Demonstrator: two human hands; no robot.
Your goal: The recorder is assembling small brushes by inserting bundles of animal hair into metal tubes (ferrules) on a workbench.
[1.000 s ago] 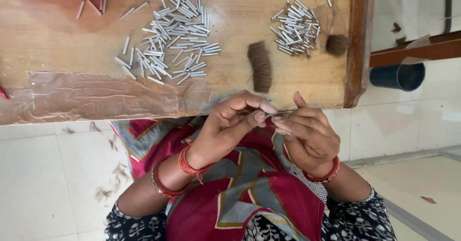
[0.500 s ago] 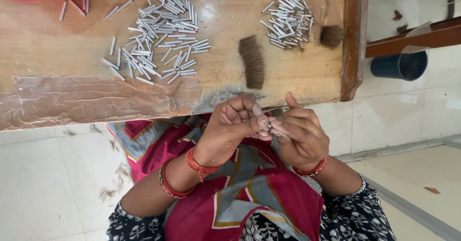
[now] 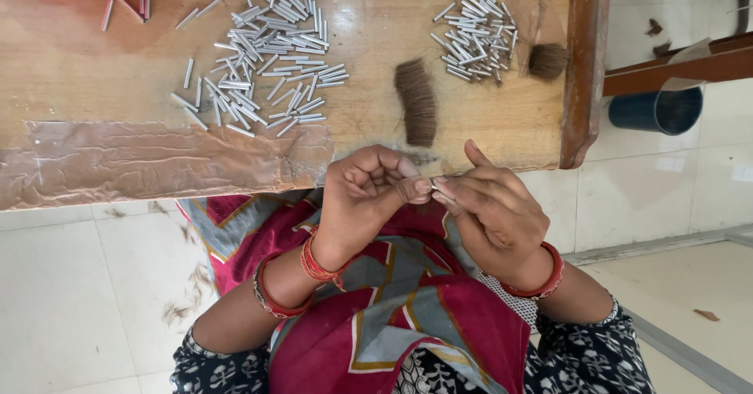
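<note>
Left hand [image 3: 369, 198] and right hand [image 3: 494, 213] pinch one small metal tube [image 3: 436, 184] between closed fingertips; judged light, rigid, slippery, best held mid-length.

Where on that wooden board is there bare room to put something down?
Bare wood lies between the big tube pile and the hair tuft, and on the taped strip at the near edge. The small tube pile crowds the far right corner.
</note>
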